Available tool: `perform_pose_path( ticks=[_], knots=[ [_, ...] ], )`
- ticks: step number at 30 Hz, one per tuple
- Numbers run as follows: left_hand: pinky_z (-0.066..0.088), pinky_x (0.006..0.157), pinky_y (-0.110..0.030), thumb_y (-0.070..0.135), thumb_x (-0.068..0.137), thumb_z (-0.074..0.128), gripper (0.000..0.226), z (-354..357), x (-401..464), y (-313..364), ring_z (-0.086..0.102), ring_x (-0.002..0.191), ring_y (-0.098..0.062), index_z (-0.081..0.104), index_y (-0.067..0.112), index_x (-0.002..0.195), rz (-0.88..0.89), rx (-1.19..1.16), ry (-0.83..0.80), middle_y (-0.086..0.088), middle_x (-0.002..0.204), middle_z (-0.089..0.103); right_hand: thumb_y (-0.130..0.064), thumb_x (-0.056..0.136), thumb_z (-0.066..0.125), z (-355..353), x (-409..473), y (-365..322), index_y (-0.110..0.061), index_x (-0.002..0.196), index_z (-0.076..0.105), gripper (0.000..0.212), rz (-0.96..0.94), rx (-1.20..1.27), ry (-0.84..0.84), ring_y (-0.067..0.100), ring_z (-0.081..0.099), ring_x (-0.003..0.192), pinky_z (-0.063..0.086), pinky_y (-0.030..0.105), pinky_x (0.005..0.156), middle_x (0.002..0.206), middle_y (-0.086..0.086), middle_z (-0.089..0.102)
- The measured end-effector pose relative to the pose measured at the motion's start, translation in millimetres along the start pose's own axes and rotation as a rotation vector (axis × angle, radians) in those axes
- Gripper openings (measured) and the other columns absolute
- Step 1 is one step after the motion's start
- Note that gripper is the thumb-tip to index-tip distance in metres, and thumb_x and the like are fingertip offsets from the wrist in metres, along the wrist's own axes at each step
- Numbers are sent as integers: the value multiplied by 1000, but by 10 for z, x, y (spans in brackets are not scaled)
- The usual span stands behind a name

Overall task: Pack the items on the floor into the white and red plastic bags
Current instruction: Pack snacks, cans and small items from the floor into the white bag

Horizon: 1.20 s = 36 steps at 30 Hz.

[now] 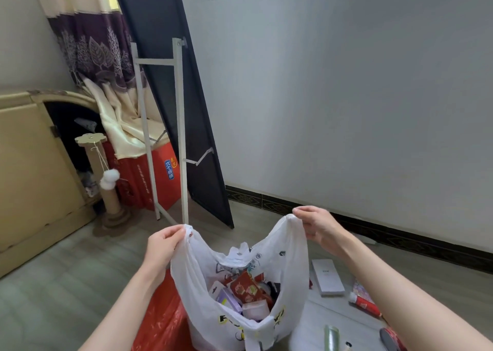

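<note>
1. The white plastic bag [240,294] stands on the floor between the person's arms, and it is the biggest thing in play. Its mouth is pulled wide, and boxes and packets show inside, a red packet [244,286] uppermost.
2. The left hand [162,244] pinches one handle with curled fingers, and the right hand [317,226] pinches the other the same way, so both hands are closed on the bag. To do this well, I'd say keep the handles level and apart so the load settles, then free one hand for loading.
3. The red plastic bag [160,321] lies crumpled on the floor, touching the white one on the person's left. I cannot tell what it holds.
4. Still unpacked on the floor at the right are a flat white box [327,277], a red-and-white tube [364,303] and a pale green tube [331,338].
5. The floor [53,284] is grey wood-look plank, meeting a pale wall with a dark patterned skirting.
6. A dark panel on a white metal frame [181,126] leans against that wall, with a patterned curtain, a red carton [157,179] and a cardboard cat post with pompoms [109,182] to its left.
</note>
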<state>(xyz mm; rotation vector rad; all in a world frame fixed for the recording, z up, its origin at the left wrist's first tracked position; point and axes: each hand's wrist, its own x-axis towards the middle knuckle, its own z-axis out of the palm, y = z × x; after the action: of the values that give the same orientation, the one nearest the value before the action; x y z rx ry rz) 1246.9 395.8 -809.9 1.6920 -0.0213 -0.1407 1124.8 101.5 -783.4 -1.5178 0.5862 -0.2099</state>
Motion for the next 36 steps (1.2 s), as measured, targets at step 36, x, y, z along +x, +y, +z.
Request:
perform_pose_path(
  ticks=[36],
  knots=[
    [27,108,-38,34,91,50,58,3586,-2136,-1446,31,136,-24,27,22,143,1088,1066,-1064,-7,150,29,-37,93,48,-2844,-1915,2562,-20,142,30,55,231,-966,404,22,37,132,32,32,103,145,2,38]
  ],
)
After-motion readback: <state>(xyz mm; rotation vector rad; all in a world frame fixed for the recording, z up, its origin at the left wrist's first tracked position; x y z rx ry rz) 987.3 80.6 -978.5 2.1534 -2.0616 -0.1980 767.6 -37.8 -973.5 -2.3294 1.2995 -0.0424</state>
